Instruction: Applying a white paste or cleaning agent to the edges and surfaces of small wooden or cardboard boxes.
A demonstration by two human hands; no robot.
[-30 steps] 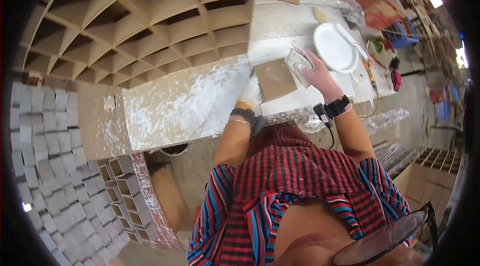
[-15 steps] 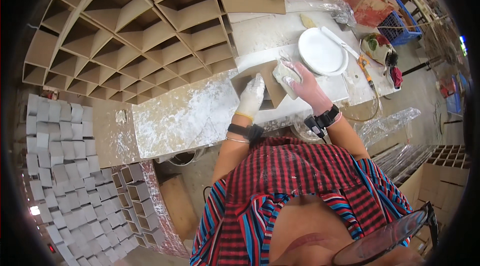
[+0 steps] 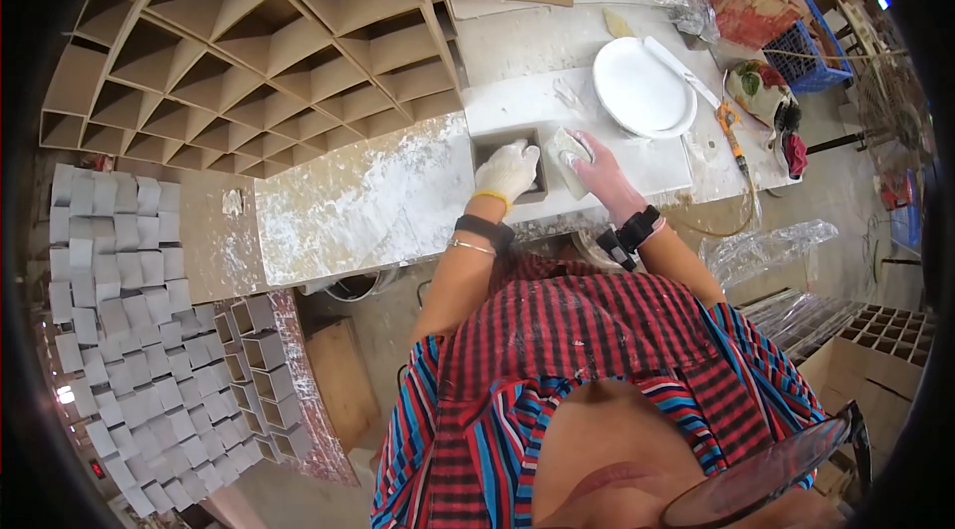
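Turned since half a second ago, the small box (image 3: 485, 144) now sits squarer to the person with its hollow side showing, where a flat brown face was more in view before, and the pale pad (image 3: 570, 159) has gone from lying across that face to a place just beside the right wall. The box is near the front edge of the worktop (image 3: 358, 201), on its white part, left of the round white tray (image 3: 645, 87) and in front of the divided rack (image 3: 288, 72)

Across the box's hollow lies the gloved left hand (image 3: 509, 172), its fingers bent; whether they pinch a wall or only rest inside cannot be told. The bare right hand (image 3: 603, 174) has its fingers closed around the pad, and whether the pad touches the box is unclear

The box looks light and stiff, likely thin board, with walls that would probably hold their shape under a mild push but could chip at the corners. White powder about the worktop may make its smooth faces slippery. Spreading the fingers against the inner walls, or taking two opposite walls low down, would seem the surest hold; the pad looks soft and should squash under the palm
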